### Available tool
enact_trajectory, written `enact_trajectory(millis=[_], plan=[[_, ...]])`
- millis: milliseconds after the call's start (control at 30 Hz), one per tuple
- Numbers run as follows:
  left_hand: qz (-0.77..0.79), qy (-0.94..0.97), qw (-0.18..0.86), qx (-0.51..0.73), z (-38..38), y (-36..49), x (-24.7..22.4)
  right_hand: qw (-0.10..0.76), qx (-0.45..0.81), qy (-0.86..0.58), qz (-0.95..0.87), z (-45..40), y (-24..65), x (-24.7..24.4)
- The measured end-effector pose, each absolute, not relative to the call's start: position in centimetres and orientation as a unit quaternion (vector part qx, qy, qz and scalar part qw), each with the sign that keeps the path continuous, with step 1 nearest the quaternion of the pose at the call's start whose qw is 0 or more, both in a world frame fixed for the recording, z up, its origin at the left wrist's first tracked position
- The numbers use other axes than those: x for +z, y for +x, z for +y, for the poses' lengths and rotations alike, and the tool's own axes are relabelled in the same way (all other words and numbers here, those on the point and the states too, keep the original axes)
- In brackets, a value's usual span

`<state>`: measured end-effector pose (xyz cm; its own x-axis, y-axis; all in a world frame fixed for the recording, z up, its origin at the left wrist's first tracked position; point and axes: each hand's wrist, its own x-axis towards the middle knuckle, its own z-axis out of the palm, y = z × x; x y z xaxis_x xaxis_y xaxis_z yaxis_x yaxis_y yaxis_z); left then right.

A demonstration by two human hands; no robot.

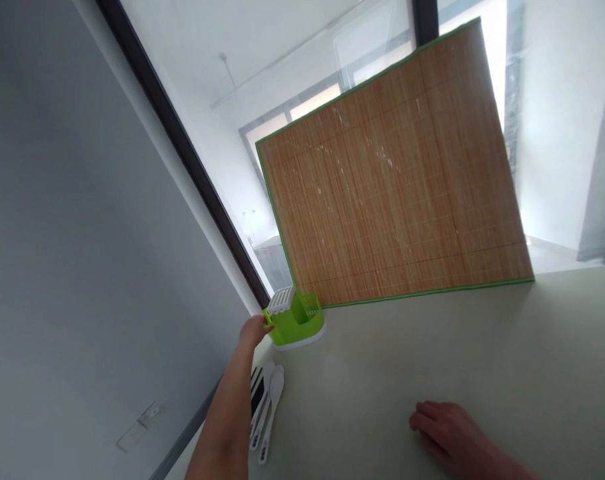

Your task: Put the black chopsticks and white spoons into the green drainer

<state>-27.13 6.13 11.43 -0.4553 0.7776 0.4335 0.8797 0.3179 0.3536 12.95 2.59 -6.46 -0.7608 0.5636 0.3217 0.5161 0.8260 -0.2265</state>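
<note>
My left hand point(254, 330) reaches forward and grips the left end of a bright green utensil holder point(288, 329), fingers closed at its rim. The holder stands upright on the table, with a white base, an open compartment on the right and a white slotted block point(281, 300) on its left. My right hand point(445, 430) rests on the table at the lower right, its fingers curled together, with nothing visible in them. Several white long-handled spoons point(276, 383) lie beside my left forearm, which partly hides them and some black items point(256, 393).
A bamboo mat point(397, 173) with green edging stands upright behind the pale table point(382, 360), against a glass partition point(282, 60) with dark frames. A grey wall point(82, 267) with a switch plate point(138, 425) rises close on the left.
</note>
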Motion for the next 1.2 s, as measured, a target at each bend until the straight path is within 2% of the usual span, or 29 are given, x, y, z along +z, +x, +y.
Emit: enact_trajectory(millis=[167,333,433,533,633,833,1000,1200], plan=[[-0.821,-0.477,0.153,-0.272,6.4,-28.0,9.5,0.193,0.062,-0.285,-0.937,2.5,13.0,-6.2],[-0.817,-0.460,0.211,-0.277,6.7,-26.8,5.5,0.191,0.067,-0.289,-0.936,2.5,13.0,-6.1],[-0.791,-0.485,0.259,-0.270,6.9,-25.7,2.7,0.196,0.071,-0.290,-0.934,2.5,13.0,-6.1],[-0.744,-0.566,0.287,-0.206,7.4,-25.0,0.8,0.201,0.073,-0.290,-0.933,2.4,13.0,-6.0],[-0.713,-0.625,0.282,-0.146,8.0,-24.8,0.1,0.203,0.073,-0.296,-0.931,2.3,13.0,-6.0],[-0.735,-0.609,0.271,-0.125,8.8,-24.4,-0.4,0.201,0.073,-0.300,-0.929,2.3,12.9,-6.0],[-0.742,-0.593,0.260,-0.173,8.5,-21.8,-1.1,0.204,0.066,-0.304,-0.928,2.5,12.8,-6.2],[-0.689,-0.654,0.192,-0.246,7.1,-15.4,-3.3,0.205,0.063,-0.300,-0.929,2.6,12.8,-6.6]])
